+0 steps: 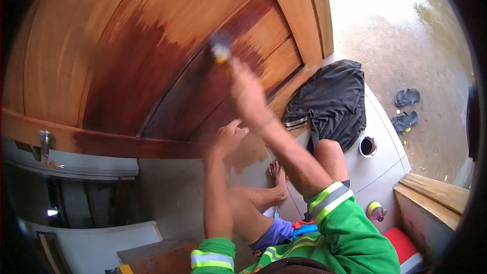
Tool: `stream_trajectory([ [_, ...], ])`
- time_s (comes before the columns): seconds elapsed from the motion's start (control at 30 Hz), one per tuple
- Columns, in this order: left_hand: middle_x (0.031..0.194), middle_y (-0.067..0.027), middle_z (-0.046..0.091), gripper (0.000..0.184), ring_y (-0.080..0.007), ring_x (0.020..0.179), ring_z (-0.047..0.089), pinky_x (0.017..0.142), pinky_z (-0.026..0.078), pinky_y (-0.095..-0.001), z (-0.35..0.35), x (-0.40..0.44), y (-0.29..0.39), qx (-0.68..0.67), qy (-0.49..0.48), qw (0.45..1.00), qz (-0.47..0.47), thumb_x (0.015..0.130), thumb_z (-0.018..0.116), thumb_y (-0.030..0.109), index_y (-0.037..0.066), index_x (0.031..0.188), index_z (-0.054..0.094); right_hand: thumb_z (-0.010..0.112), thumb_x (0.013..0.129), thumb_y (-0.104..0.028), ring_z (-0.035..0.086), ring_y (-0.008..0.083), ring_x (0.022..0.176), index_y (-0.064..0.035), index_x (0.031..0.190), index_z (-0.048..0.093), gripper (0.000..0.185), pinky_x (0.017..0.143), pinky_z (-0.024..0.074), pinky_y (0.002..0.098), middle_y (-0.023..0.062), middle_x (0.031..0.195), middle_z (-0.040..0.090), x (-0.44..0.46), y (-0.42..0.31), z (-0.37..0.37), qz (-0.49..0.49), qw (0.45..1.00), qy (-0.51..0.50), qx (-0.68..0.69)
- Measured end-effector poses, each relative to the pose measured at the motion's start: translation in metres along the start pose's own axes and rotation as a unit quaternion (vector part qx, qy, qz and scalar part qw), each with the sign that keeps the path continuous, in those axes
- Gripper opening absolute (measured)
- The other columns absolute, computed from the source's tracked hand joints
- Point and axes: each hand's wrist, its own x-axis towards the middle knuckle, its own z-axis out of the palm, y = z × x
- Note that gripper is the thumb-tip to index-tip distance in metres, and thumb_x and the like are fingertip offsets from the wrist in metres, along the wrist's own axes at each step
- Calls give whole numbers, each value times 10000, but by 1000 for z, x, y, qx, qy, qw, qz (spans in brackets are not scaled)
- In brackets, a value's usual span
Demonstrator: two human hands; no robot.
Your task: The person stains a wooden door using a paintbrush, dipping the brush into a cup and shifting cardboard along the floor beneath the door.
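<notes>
My right hand (pixel 247 89) grips a paintbrush (pixel 221 53) with a yellow band, and its dark bristles are against the panelled wooden door (pixel 177 0). Hand and brush are smeared by motion. Dark reddish-brown stain (pixel 132 81) covers the door's panels nearest me, with ragged edges against the lighter bare wood. My left hand (pixel 228 137) is at the door's near edge, its fingers bent around it; part of the grip is hidden. A metal door handle (pixel 46 142) with a key sits farther left on that edge.
A white cup of dark liquid (pixel 368 146) stands on the tiles to the right, near a crumpled black cloth (pixel 329 99). Closer in are a small container (pixel 375 211) and a red item (pixel 401 243). Flip-flops (pixel 407 97) lie outside, beyond the wooden door frame (pixel 431 193).
</notes>
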Motion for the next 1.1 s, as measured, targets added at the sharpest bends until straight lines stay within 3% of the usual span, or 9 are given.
stream_trajectory([
  [0.07, 1247, -214, 667, 605, -361, 1204, 617, 1013, 466, -444, -2, -1, 5, 27, -12, 1000, 5, 952, 584, 395, 55, 1445, 496, 539, 882, -44, 649, 462, 1017, -87, 1295, 556, 415, 870, 533, 504, 276, 1193, 625, -34, -32, -10, 23, 990, -127, 54],
  [0.17, 1266, -201, 661, 604, -360, 1212, 612, 1014, 463, -441, -26, -17, 42, -42, -11, 993, -107, 949, 587, 381, 62, 1453, 492, 603, 856, -61, 663, 447, 996, -54, 1237, 584, 382, 838, 540, 467, 280, 1120, 651, -34, -11, -38, -50, 992, 27, 114],
  [0.23, 1265, -187, 665, 607, -352, 1218, 611, 1024, 462, -436, -30, -23, 52, -95, 2, 990, -101, 952, 589, 382, 69, 1461, 483, 619, 843, -70, 665, 464, 892, -26, 1181, 564, 345, 831, 544, 519, 285, 999, 659, -9, 11, -64, -100, 979, 144, 106],
  [0.3, 1268, -178, 667, 611, -343, 1228, 607, 1039, 456, -431, -30, -25, 54, -114, 1, 989, -97, 957, 589, 384, 74, 1471, 472, 615, 852, -76, 669, 456, 932, -21, 1140, 597, 294, 821, 541, 524, 271, 1009, 679, 18, 18, -88, 20, 982, 174, 73],
  [0.4, 1269, -175, 668, 613, -334, 1237, 603, 1055, 448, -426, -29, -24, 55, -91, -9, 991, -95, 966, 585, 388, 80, 1480, 459, 627, 882, -103, 682, 436, 935, -25, 1209, 587, 338, 801, 531, 439, 302, 932, 660, 48, 41, -65, 53, 985, 151, 59],
  [0.43, 1264, -176, 670, 609, -334, 1233, 606, 1053, 450, -425, -27, -22, 55, -79, -7, 993, -93, 969, 585, 387, 80, 1479, 460, 624, 886, -104, 683, 428, 942, -16, 1218, 585, 345, 818, 529, 452, 296, 951, 662, 46, 51, -47, -22, 984, 176, -8],
  [0.6, 1255, -173, 672, 594, -337, 1228, 605, 1048, 448, -426, -27, -23, 59, -91, -6, 991, -97, 971, 586, 387, 68, 1461, 482, 610, 902, -83, 665, 436, 1002, -20, 1246, 583, 351, 867, 522, 452, 283, 1066, 667, 40, 30, -87, -84, 971, 221, 39],
  [0.9, 1240, -203, 675, 590, -354, 1171, 639, 1008, 475, -421, -29, -20, 60, -90, 5, 994, -66, 989, 581, 356, 43, 1474, 458, 598, 888, -80, 653, 435, 1054, -72, 1273, 561, 386, 901, 519, 481, 263, 1119, 665, 43, 133, -58, -19, 978, 204, 23],
  [1.1, 1255, -184, 666, 596, -365, 1186, 619, 1014, 468, -437, -27, -23, 62, -87, 2, 994, -66, 965, 592, 355, 52, 1464, 474, 603, 920, -97, 669, 438, 968, -63, 1289, 552, 374, 840, 523, 455, 263, 1075, 671, 70, 60, -73, -114, 960, 246, 75],
])
